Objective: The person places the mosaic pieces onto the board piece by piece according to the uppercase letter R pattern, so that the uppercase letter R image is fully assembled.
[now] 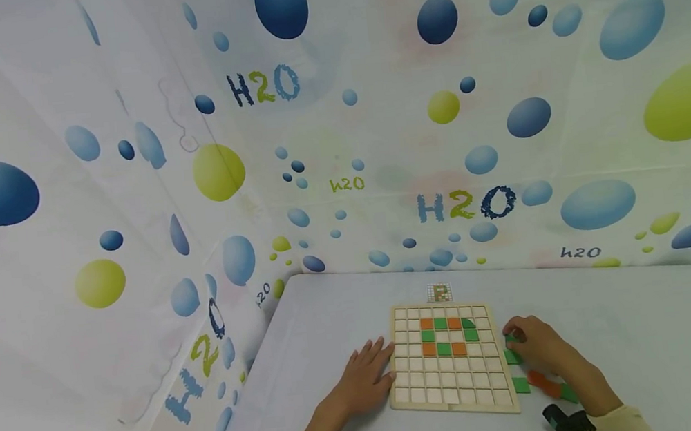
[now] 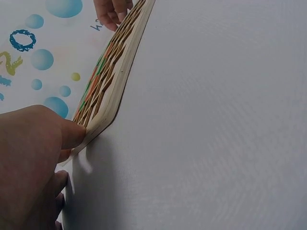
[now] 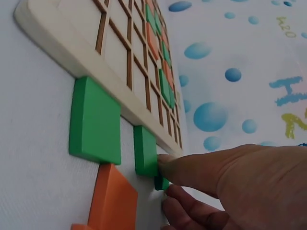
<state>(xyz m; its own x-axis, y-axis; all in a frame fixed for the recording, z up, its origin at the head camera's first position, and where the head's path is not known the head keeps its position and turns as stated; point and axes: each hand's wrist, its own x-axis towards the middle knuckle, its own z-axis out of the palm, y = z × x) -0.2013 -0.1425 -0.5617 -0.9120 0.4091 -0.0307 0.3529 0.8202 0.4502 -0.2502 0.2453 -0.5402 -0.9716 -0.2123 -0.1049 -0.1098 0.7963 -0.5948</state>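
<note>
A wooden grid board point(image 1: 423, 408) lies on the table, with orange and green tiles set in a ring in its upper cells. My left hand point(image 1: 367, 378) rests at its left side with fingers spread, the thumb point(image 2: 73, 135) touching the board's edge. Off the right side, my right hand point(image 1: 539, 344) pinches a small green tile point(image 3: 161, 183) between thumb and fingers; the fingers hide much of it. Close by lie a green tile point(image 3: 145, 151), touching or nearly touching the thumb, and another green tile point(image 3: 96, 122) against the board's edge.
Nearer the right forearm lie orange tiles point(image 1: 544, 384) and a green tile point(image 1: 569, 393). A small pattern card point(image 1: 439, 293) sits beyond the board's far edge. White cloth covers the table point(image 1: 329, 307), and a printed curtain point(image 1: 375, 129) hangs behind it.
</note>
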